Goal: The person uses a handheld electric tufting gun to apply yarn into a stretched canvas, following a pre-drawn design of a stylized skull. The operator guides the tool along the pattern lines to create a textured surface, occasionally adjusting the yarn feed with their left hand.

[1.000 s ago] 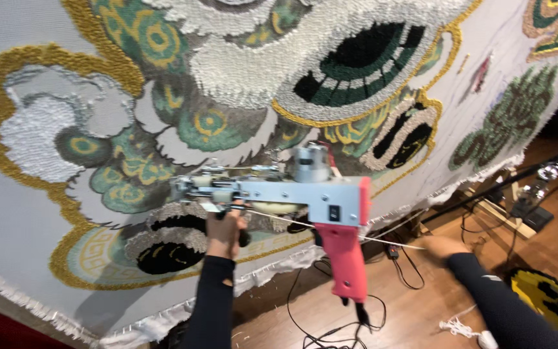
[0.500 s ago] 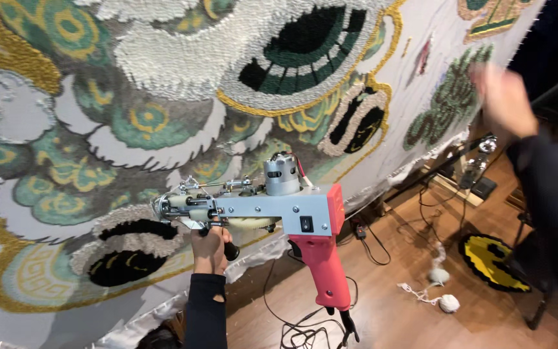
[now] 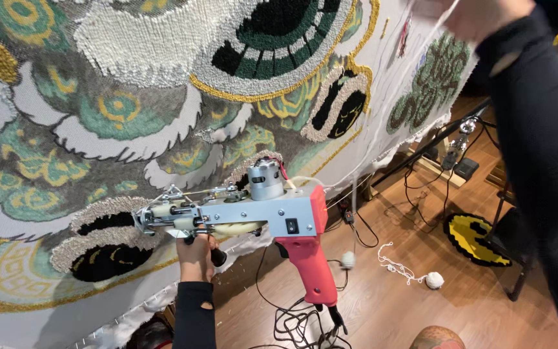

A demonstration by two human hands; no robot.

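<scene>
Head view, the only one. One tufting gun [image 3: 253, 216]: silver body level across the centre, red pistol grip hanging toward 5 o'clock, grey motor on top, needle end pointing to 9 o'clock just short of the tufted rug [image 3: 130, 116]. One black cable [image 3: 292, 317] trailing from the grip's foot down to the floor.

One left hand [image 3: 196, 249] at 6 o'clock beneath the gun's front, fingers curled shut round the black front handle [image 3: 217, 257]; dark sleeve with a small hole running off the bottom edge. One right hand [image 3: 479, 16] at 1 o'clock, blurred and cut by the top edge; how far open, cannot tell. Thin pale yarn strand [image 3: 389, 103] slanting down from near that hand toward the gun; any pinch on it too smeared to make out. Right sleeve filling the 3 o'clock side and hiding the floor behind it.

Two small white yarn balls [image 3: 434, 280] on the wooden floor [image 3: 382, 310] at 4 o'clock, one close behind the red grip, one farther right. One yellow-and-black small rug [image 3: 476, 239] at 3 o'clock, partly hidden by a black stand leg. One rounded patterned thing cut off at the bottom edge, unidentifiable.

Rug's lower edge running diagonally from 7 to 2 o'clock; open floor below it, strewn with cords.
</scene>
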